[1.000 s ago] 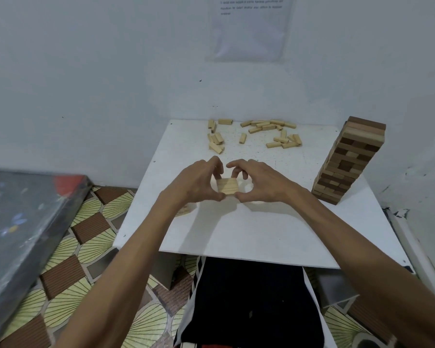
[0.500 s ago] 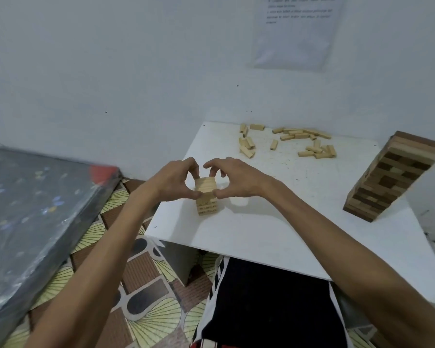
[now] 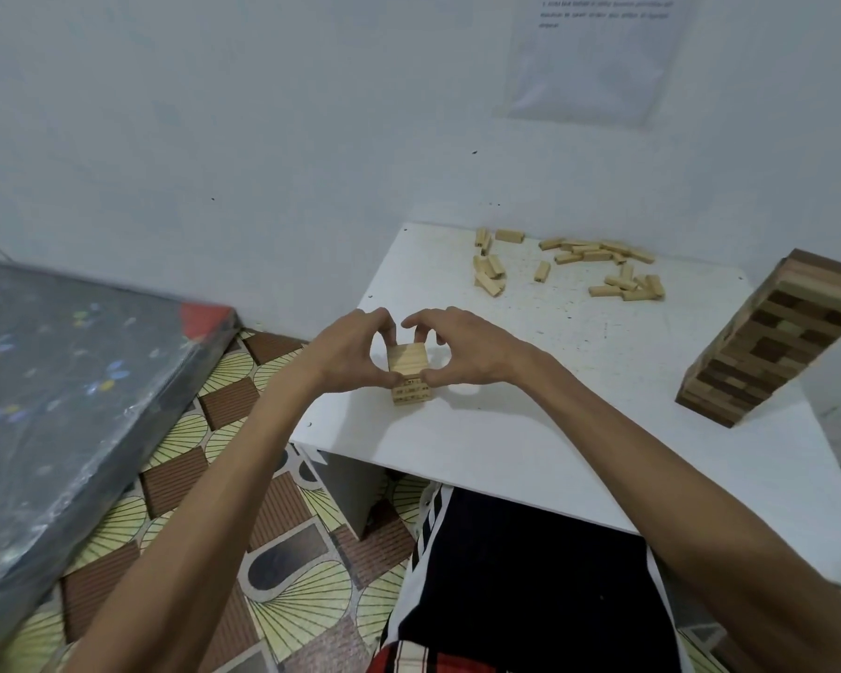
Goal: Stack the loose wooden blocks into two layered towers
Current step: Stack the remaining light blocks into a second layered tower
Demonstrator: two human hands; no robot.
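Head view: left hand [image 3: 348,354] and right hand [image 3: 467,352] clasp the short tower [image 3: 409,378] in curled fingers [image 3: 381,322], near the tabletop's [image 3: 506,439] 9 o'clock edge. Risk: an uneven squeeze could skew its layers or topple it.

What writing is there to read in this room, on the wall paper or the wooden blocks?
On the paper sheet on the wall: three short printed lines at its top, too blurred to read.
On the small tower: dark marks on its side blocks, too small to read.
No other text shows.
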